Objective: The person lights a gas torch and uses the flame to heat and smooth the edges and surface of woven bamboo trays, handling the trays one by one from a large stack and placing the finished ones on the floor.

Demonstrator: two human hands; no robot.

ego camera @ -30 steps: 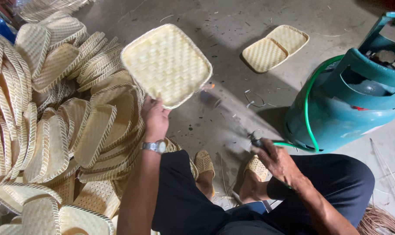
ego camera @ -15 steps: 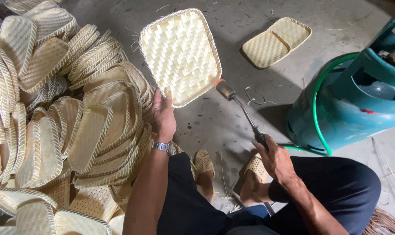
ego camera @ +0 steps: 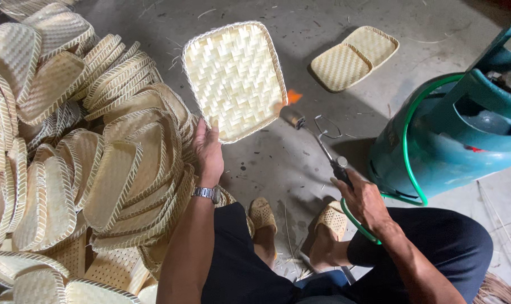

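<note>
head view, left to right. heap of woven trays (ego camera: 81, 169) covers left side of concrete floor (ego camera: 278, 163). left hand (ego camera: 209, 151), watch (ego camera: 206, 193) on wrist, fingers closed on near edge of tray (ego camera: 234, 79), held tilted above floor, weave toward camera. flame (ego camera: 294, 97) at tray's right edge, at nozzle of torch (ego camera: 317, 141). right hand (ego camera: 363, 198) fingers wrapped round torch handle. two trays (ego camera: 354, 56) lie flat beyond torch. green hose (ego camera: 409, 152) loops round teal cylinder (ego camera: 458, 129) at right edge.

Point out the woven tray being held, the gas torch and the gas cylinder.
woven tray (ego camera: 233, 79), head view, middle of its weave.
gas torch (ego camera: 317, 138), head view, metal tube.
gas cylinder (ego camera: 436, 157), head view, teal body.
</note>
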